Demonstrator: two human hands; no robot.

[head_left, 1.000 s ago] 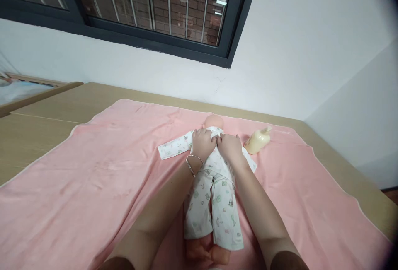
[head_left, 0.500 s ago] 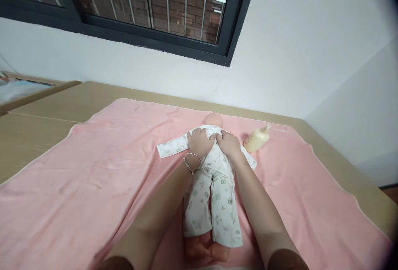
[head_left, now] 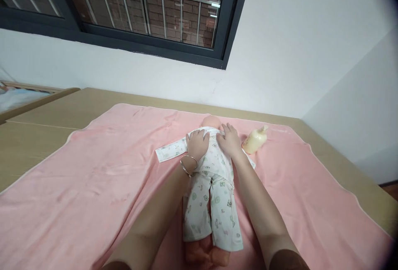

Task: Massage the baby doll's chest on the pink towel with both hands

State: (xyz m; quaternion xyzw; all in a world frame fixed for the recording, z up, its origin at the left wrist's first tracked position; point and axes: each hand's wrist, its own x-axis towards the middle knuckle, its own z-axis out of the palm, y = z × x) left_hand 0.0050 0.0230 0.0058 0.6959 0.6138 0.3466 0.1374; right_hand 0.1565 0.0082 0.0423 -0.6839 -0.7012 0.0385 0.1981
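A baby doll in a white printed top and trousers lies stretched out on a pink blanket. Its smooth head points away from me, and no face shows. My left hand, with a bangle at the wrist, rests flat on the left side of the doll's upper back or chest; I cannot tell which. On the other side, my right hand lies with fingers spread near the shoulder. Neither hand grasps anything. One sleeve reaches out to the left; the right one is partly hidden by my forearm.
A pale yellow pump bottle lies tilted on the blanket, just right of my right hand. The blanket covers a wooden surface that meets a white wall. Above is a dark-framed window with bars. A wooden-railed bed stands far left.
My hands have moved a little apart, thumbs now further from each other. The right hand's fingers have spread and reach up toward the doll's shoulder. The view has shifted slightly.
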